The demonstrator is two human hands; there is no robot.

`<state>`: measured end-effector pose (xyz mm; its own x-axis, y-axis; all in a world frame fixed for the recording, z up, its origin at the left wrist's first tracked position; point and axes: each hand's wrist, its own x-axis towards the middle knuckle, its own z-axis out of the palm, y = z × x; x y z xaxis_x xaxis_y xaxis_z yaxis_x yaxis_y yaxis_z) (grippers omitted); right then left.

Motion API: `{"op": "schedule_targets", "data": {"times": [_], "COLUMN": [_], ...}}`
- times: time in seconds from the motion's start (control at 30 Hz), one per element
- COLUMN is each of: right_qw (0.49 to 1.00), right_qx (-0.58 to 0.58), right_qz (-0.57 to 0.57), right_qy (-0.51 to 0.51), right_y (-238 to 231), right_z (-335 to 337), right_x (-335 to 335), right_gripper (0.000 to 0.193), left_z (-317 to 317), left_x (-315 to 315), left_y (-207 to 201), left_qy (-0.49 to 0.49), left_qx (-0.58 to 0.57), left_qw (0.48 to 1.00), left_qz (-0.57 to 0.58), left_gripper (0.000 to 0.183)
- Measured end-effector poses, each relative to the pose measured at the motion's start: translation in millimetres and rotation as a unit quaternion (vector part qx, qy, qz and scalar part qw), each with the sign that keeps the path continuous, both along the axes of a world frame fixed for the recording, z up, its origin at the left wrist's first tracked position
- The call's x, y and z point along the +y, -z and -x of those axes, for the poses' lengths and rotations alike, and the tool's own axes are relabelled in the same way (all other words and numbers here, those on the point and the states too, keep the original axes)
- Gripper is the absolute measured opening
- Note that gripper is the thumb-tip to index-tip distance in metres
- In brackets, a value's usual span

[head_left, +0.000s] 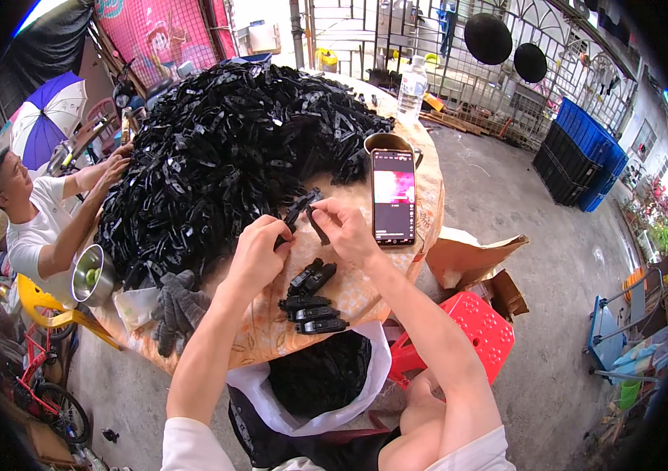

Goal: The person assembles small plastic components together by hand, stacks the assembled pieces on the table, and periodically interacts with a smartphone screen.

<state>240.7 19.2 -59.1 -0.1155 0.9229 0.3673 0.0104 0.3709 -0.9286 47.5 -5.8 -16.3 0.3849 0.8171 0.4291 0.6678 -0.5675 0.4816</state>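
My left hand (262, 247) is closed on a small black plastic part (300, 206), held tilted just over the table. In a pinch, my right hand (344, 226) has a thin black strip (319, 229) close beside that part; whether the two are joined is hard to make out. Beyond both hands rises a big heap of similar black parts (216, 141). Several black parts (314, 302) lie in a short row below my hands near the table edge. Under that edge, a white sack (378, 357) hangs open with more black pieces inside.
A lit phone (393, 196) leans against a metal mug (404, 147), with a water bottle (412, 90) behind. Grey gloves (178, 310) and a metal bowl (92, 275) are at left. Another person (43, 212) reaches into the heap. A red stool (479, 334) and cardboard (475, 255) stand right.
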Motion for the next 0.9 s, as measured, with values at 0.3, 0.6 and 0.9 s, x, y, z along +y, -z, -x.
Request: {"op": "schedule_targets", "data": {"times": [0.3,0.6,0.9], "right_qw": [0.996,0.978,0.977], "right_qx": [0.024,0.119,0.09], "right_qz": [0.042,0.092,0.119], "right_qy": [-0.074,-0.146,-0.155], "right_y": [-15,-15,-19], "right_z": [-5,-5,-7], "right_x": [-7,-6,-10], "right_gripper": [0.016,0.016,0.02], "left_z": [-4,-3,-13], "left_x": [7,12,0], "left_y": [6,11,0], "left_qy": [-0.008,0.038,0.036], "left_qx": [-0.248,-0.284,-0.316], "left_qw": [0.961,0.945,0.926], "left_qz": [0.125,0.16,0.204], "left_gripper": [0.016,0.015,0.02]}}
